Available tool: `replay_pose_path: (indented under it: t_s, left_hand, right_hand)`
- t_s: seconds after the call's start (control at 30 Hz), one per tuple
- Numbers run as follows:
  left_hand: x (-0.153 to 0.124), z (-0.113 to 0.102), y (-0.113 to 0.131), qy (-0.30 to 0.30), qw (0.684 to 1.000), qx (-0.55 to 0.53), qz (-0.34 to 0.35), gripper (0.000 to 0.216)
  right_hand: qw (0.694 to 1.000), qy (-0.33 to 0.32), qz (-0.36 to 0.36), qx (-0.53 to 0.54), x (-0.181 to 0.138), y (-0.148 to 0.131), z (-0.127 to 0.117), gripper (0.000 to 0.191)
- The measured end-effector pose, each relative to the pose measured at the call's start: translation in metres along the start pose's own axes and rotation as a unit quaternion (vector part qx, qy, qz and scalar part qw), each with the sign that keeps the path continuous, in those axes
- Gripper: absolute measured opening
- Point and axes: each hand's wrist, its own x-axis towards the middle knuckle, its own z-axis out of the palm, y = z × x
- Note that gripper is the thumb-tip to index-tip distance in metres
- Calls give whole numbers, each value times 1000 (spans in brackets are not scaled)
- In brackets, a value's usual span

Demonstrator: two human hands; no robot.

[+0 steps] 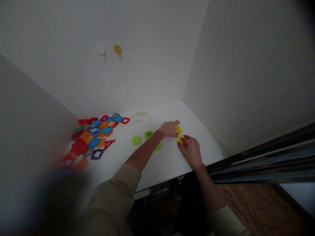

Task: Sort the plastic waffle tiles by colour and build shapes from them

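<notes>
My left hand [169, 128] reaches across to the right side of the white table, its fingers closed on a yellow interlocking tile [178, 129]. Just nearer to me, my right hand [191, 150] pinches a second yellow tile [180, 139] by its edge. The two yellow pieces lie close together at the tabletop; whether their teeth are engaged is too small to tell. Beneath and beside my left forearm are several green tiles: a flat square frame [136, 140], a piece that looks raised [148, 134], and one partly hidden by the arm [158, 146].
A pile of red, orange, blue and grey tiles [94, 131] covers the table's left end, with a purple frame tile [97, 154] at its near side. Walls [147, 75] enclose the back and sides. Two hooks, one yellow [117, 49], are on the back wall.
</notes>
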Motion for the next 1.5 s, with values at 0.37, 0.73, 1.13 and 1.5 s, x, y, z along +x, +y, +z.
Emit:
replay_pose_path:
  t_s: [0.37, 0.73, 1.13, 1.5]
  left_hand:
    - [12, 7, 6, 4, 999, -7, -35, 80]
    - [4, 6, -1, 32, 999, -33, -6, 91]
    - [1, 13, -3, 47, 998, -36, -4, 62]
    - [-1, 15, -8, 43, 998, -38, -9, 75]
  right_hand:
    - [1000, 2, 14, 10, 3, 7, -3, 31]
    - [996, 42, 13, 72, 11, 15, -6, 40]
    - [994, 17, 16, 110, 47, 14, -1, 44]
    - [998, 15, -6, 59, 5, 18, -21, 45]
